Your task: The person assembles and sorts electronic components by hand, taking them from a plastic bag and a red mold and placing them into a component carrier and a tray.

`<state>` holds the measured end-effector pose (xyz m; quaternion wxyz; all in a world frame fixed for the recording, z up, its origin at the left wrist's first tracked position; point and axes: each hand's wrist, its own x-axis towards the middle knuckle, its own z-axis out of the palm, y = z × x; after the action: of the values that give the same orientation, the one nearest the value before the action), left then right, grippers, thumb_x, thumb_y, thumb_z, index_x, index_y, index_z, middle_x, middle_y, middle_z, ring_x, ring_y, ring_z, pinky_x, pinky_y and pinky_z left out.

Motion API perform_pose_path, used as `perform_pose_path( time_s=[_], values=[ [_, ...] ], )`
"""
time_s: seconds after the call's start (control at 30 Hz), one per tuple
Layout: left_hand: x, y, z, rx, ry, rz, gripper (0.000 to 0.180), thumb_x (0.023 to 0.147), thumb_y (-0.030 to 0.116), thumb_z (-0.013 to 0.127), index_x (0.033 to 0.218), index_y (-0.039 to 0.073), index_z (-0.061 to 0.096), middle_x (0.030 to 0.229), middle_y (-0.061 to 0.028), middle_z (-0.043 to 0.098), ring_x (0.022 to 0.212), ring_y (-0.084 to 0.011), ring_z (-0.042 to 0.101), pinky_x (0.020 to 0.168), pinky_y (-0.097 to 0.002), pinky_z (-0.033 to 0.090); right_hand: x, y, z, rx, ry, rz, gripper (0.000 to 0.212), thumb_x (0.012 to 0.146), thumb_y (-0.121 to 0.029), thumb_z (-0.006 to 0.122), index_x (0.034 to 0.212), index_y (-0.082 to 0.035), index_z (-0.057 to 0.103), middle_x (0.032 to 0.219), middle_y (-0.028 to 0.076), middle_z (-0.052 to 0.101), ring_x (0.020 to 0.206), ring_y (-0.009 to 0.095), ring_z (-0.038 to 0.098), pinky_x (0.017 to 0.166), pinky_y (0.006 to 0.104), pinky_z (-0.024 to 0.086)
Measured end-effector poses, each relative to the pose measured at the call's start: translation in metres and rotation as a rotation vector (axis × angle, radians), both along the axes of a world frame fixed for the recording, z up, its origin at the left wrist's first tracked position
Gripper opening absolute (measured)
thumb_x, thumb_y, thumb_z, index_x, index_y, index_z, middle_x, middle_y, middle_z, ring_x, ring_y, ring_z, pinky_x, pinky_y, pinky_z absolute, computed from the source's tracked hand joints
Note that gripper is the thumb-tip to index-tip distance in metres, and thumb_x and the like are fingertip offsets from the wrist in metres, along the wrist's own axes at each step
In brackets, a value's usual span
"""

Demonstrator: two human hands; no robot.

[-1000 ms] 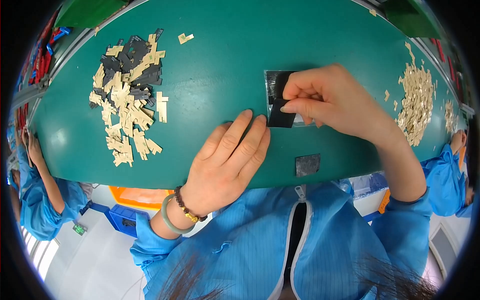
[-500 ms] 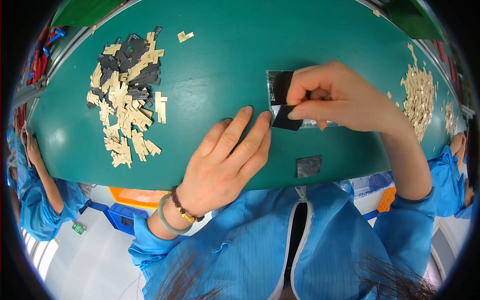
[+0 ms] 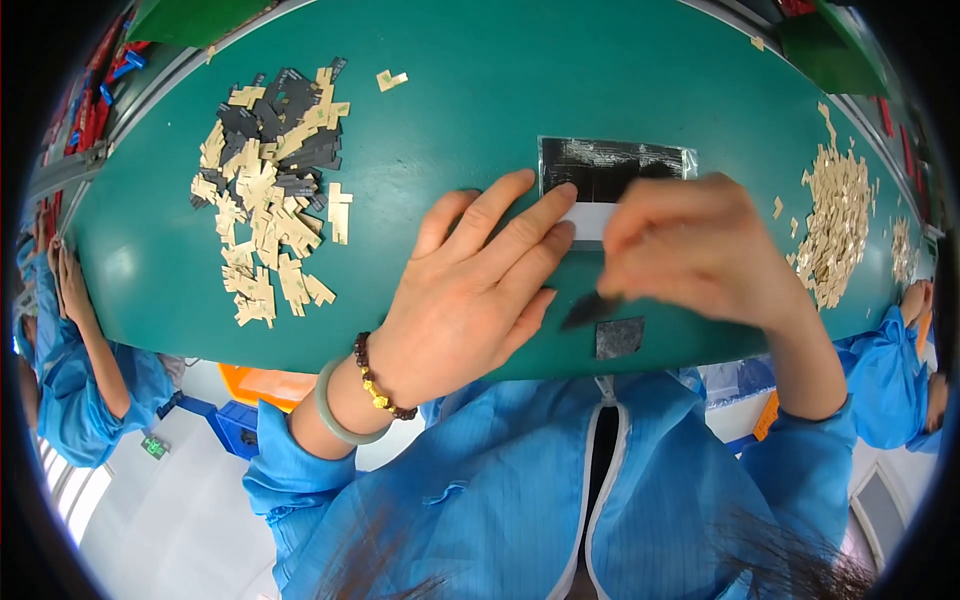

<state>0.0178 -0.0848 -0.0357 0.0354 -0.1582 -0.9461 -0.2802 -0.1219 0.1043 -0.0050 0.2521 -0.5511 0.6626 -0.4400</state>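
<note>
My left hand (image 3: 485, 275) lies with its fingers stretched out, the fingertips resting on the left edge of a flat sheet. That sheet (image 3: 620, 158) has a glossy black upper part with whitish streaks, a white strip (image 3: 590, 222) below it and a clear border. Blurred by motion, my right hand (image 3: 695, 250) pinches a thin black piece (image 3: 590, 310) that hangs below the sheet. Just under the right hand, a dark grey square piece (image 3: 619, 337) lies on the table, apart from the fingers.
On the green table (image 3: 430, 140), a heap of cream and black cut pieces (image 3: 270, 180) lies at the left, with stray pieces beside it. Small cream pieces (image 3: 835, 220) are piled at the right. Other people in blue sleeves sit at both ends; bins (image 3: 235, 428) stand below the edge.
My right hand has drawn the black piece down off the sheet toward the near edge, uncovering the white strip. My left hand has shifted right and slightly up onto the sheet.
</note>
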Motion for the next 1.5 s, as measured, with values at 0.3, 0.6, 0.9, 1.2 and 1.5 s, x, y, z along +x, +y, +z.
perform_pose_path(
  time_s=[0.3,0.6,0.9,1.2,1.5],
  values=[
    [0.000,0.005,0.021,0.430,-0.041,0.074,0.016,0.082,0.009,0.066,0.095,0.001,0.062,0.099,-0.0117,0.062,0.102,-0.0303,0.057,0.087,-0.0401,0.041,0.013,0.001,0.031,0.000,0.394,-0.198,0.020,0.068,-0.014,0.077,0.082,-0.003,0.069,0.087,0.007,0.064,0.067,0.019,0.061,0.056,0.0283,0.046],
    [0.000,0.009,0.028,0.455,-0.015,0.282,0.019,0.083,0.009,0.066,0.099,0.000,0.063,0.100,-0.0137,0.062,0.094,-0.0310,0.058,0.082,-0.0381,0.043,0.018,-0.013,0.030,-0.088,0.304,-0.355,0.014,0.079,-0.003,0.070,0.090,-0.001,0.063,0.088,0.007,0.063,0.070,0.015,0.059,0.059,0.0247,0.047],
    [0.022,-0.004,-0.001,-0.173,0.192,0.041,0.039,0.066,-0.001,0.065,0.104,0.000,0.067,0.119,-0.0122,0.061,0.114,-0.0291,0.057,0.088,-0.0395,0.046,0.006,-0.026,-0.009,0.304,-0.230,-0.324,0.005,0.087,-0.002,0.061,0.087,0.000,0.056,0.075,-0.001,0.052,0.063,0.005,0.045,0.055,0.0208,0.038],
    [0.022,-0.013,-0.004,-0.171,0.194,-0.024,0.037,0.068,0.003,0.064,0.104,-0.001,0.066,0.119,-0.0128,0.062,0.113,-0.0295,0.058,0.087,-0.0382,0.048,0.011,-0.029,-0.013,0.343,-0.351,-0.416,0.008,0.087,-0.009,0.064,0.084,-0.002,0.060,0.069,0.000,0.055,0.059,0.007,0.048,0.053,0.0231,0.038],
    [0.021,-0.018,-0.004,-0.185,0.191,-0.068,0.040,0.068,0.006,0.063,0.107,-0.002,0.066,0.118,-0.0146,0.061,0.116,-0.0301,0.057,0.088,-0.0380,0.049,0.011,-0.032,-0.014,0.318,-0.111,-0.405,0.010,0.083,-0.013,0.068,0.084,-0.004,0.063,0.069,0.006,0.062,0.057,0.015,0.057,0.054,0.0282,0.044]
  ],
)
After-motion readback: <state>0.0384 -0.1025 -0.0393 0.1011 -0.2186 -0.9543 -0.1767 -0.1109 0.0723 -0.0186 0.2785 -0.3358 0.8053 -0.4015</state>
